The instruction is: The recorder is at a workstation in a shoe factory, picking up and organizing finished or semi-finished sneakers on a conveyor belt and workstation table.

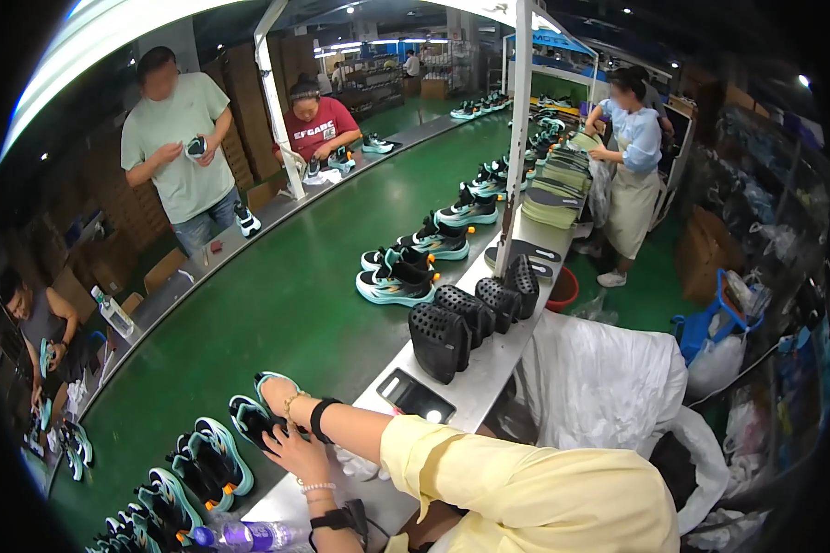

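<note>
My right hand (278, 398), coming in from the right in a yellow sleeve with a black band, is closed over a black and mint sneaker (269, 376) on the green belt. Beside it, another black and mint sneaker (249, 419) lies close against the first. My left hand (297, 453), with a beaded bracelet, reaches up from the bottom, its fingers spread at the opening of that nearer sneaker. The fingertips of both hands are partly hidden by the shoes. White crumpled paper (358, 464) lies just right of my left hand.
More sneakers (214, 461) line the belt (277, 276) at lower left and further up. A bottle with a purple label (249, 535) lies near my left forearm. On the metal ledge are a phone (417, 398) and black perforated shoe forms (440, 341). Co-workers stand across the belt and at right.
</note>
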A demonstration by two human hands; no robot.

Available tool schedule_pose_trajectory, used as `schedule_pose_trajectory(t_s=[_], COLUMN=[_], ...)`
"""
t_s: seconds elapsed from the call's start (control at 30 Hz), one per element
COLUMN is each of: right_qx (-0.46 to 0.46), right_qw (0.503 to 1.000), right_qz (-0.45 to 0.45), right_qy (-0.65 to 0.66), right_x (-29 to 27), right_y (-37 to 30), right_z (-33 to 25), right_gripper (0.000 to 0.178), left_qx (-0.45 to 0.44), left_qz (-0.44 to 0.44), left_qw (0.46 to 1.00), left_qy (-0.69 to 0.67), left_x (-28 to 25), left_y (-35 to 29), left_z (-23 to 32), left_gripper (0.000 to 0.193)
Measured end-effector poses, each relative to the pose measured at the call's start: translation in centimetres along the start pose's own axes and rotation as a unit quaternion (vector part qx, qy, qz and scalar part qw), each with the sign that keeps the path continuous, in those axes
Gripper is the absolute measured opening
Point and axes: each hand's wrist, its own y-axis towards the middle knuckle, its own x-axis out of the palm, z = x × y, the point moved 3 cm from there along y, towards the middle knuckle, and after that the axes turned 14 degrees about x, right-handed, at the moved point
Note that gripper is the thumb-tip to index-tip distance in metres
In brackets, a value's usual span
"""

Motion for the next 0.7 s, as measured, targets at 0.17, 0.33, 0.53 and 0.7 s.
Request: schedule_pose_trajectory(t_s=[0.17, 0.33, 0.53, 0.7], right_qx=[-0.153, -0.145, 0.066, 0.104], right_qw=[0.974, 0.956, 0.935, 0.935], right_qz=[-0.043, -0.037, 0.113, 0.108], right_qy=[0.164, 0.251, 0.330, 0.320], right_x=[-4.7, -14.6, -12.7, -9.1], right_y=[-6.2, -19.0, -24.1, -24.3], right_z=[1.7, 11.1, 28.0, 32.1], right_gripper=[0.020, 0.028, 0.036, 0.035], left_qx=[0.019, 0.002, 0.266, 0.336], left_qz=[0.019, -0.057, -0.034, -0.088], left_qw=[0.999, 0.998, 0.919, 0.875], left_qy=[0.037, 0.036, -0.289, -0.337], left_x=[0.9, -1.6, -2.3, 2.3], left_y=[1.1, 3.1, 9.8, 15.1], left_z=[-3.6, -4.6, 8.8, 17.0], left_gripper=[0.042, 0.056, 0.050, 0.048])
